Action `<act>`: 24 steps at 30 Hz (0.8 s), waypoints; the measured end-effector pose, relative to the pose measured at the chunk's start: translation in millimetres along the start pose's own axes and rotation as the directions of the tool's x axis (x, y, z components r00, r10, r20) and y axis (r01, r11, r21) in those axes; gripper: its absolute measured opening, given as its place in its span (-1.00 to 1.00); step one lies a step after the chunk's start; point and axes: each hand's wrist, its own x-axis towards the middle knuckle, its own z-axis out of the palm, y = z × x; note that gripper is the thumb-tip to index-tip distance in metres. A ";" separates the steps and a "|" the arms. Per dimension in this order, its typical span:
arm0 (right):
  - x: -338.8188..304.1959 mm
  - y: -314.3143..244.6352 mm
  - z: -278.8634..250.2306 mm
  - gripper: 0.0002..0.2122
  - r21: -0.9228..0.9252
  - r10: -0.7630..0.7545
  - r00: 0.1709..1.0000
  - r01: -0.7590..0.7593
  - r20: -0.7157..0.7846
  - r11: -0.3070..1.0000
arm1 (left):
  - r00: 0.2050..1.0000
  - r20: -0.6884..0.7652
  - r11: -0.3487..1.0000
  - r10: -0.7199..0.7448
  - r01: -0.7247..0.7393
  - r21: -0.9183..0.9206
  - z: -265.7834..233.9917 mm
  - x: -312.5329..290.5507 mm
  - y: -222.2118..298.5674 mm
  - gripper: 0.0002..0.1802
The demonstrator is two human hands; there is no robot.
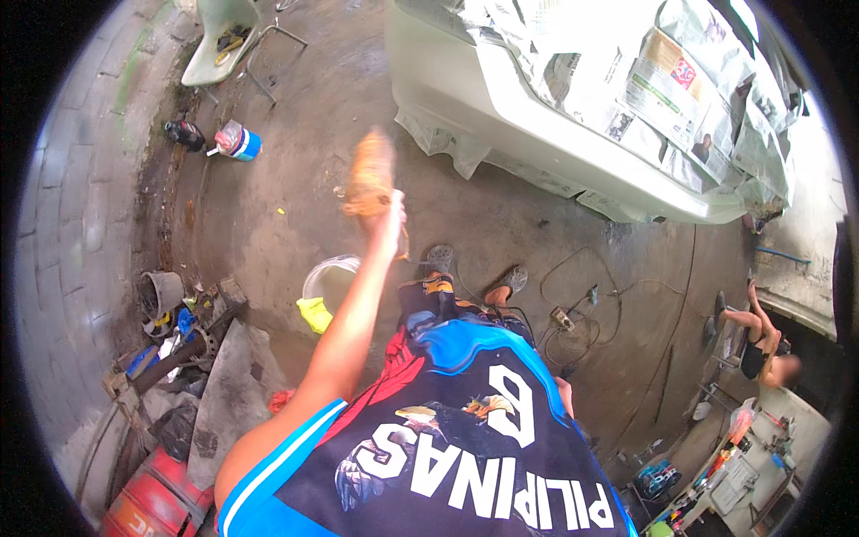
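My left hand (391,225) reaches out ahead at the end of a stretched arm, closed around a long orange-brown object (370,174). Motion blurs that object, and its kind is not clear. Below the forearm stands a whitish bucket (331,276) with a yellow cloth (314,315) over its rim. A small patch of skin, perhaps my right hand (565,396), shows beside my shirt; its fingers are hidden. Ahead to the right is a pale car body (465,85), with newspaper sheets (662,85) covering its upper part.
A cable (617,291) and a socket box (561,318) lie on the floor to the right. Scrap parts (192,345) pile up at left. A chair (217,45), dark bottle (184,134) and blue-white tub (239,141) stand far left. Another person (761,345) sits far right near a cluttered table (738,479).
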 end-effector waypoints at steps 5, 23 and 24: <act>11.5 -26.5 15.0 -0.71 0.133 0.091 0.994 -0.098 0.060 0.986 | 0.803 0.592 0.867 0.062 -0.338 0.367 50.3 -69.0 13.0 -0.61; 41.2 44.6 51.3 -0.78 0.212 0.011 1.000 -0.012 0.003 0.977 | 0.675 0.737 0.764 0.029 -0.490 0.419 36.5 -64.4 84.3 -0.32; 51.0 52.8 51.2 -0.79 0.271 0.060 0.998 -0.067 0.036 0.960 | 0.638 0.769 0.755 -0.038 -0.486 0.441 30.3 -64.1 84.4 -0.38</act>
